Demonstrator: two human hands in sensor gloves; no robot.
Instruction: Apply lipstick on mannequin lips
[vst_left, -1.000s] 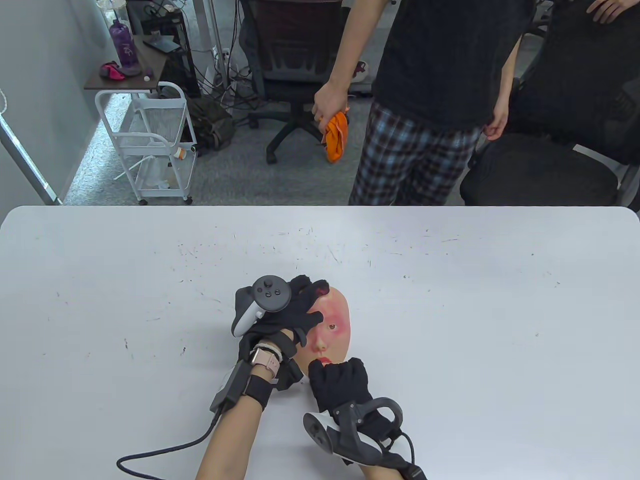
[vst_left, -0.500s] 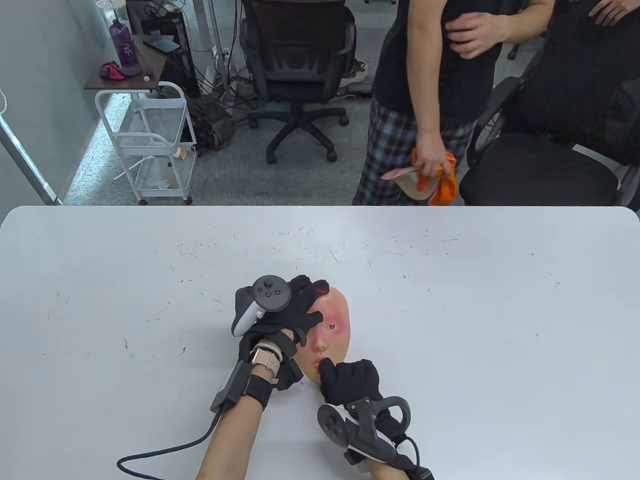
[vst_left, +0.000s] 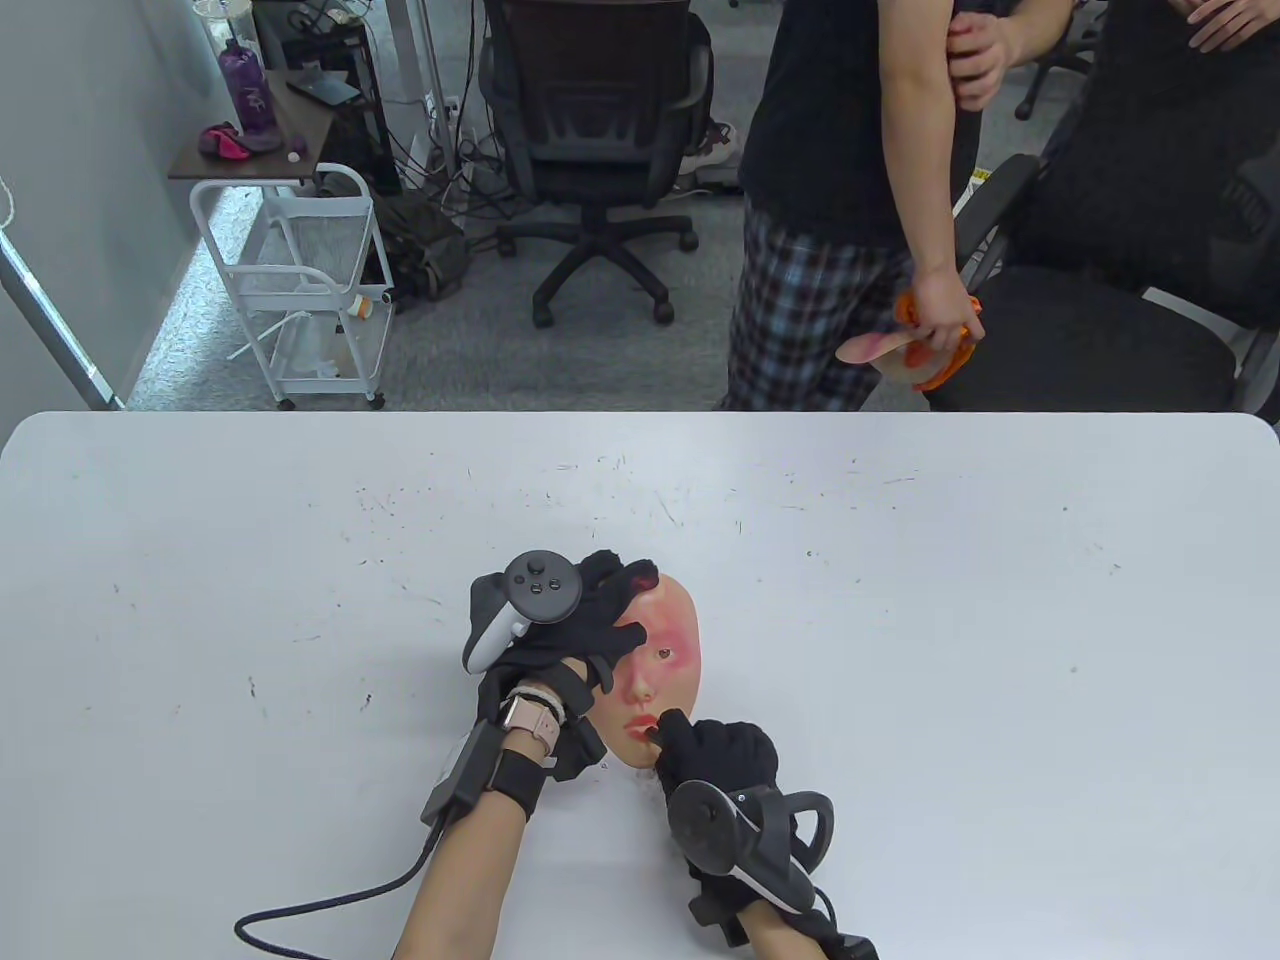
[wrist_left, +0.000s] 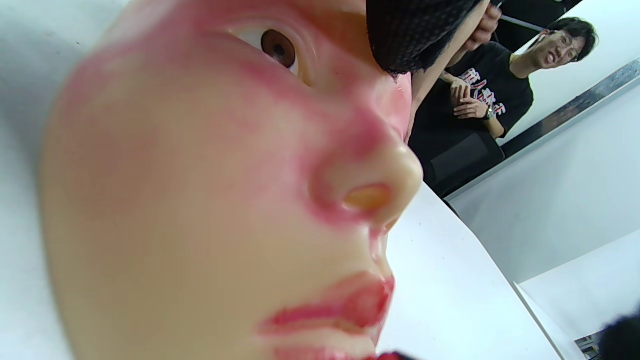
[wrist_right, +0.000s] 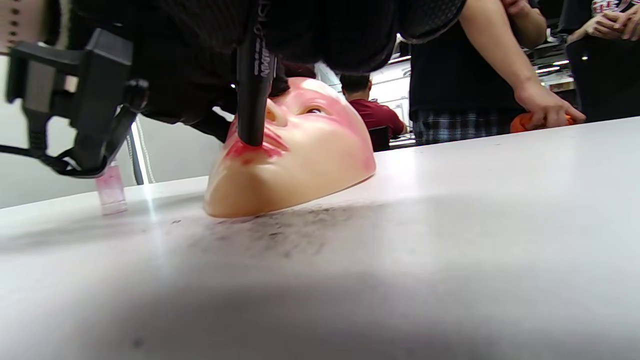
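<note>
A skin-coloured mannequin face with red smears lies face up on the white table. My left hand rests on its left side and holds it down. My right hand holds a black lipstick tube. The tube's tip touches the red lips. The lips also show in the table view and in the left wrist view. A gloved finger of the left hand lies by the brown eye.
A small clear pink cap stands on the table left of the face in the right wrist view. A bystander stands past the far edge with an orange cloth. Office chairs and a white cart stand behind.
My right hand has shifted right and turned, keeping the lipstick on the lips. My left hand and the face have not moved. The bystander has moved right.
</note>
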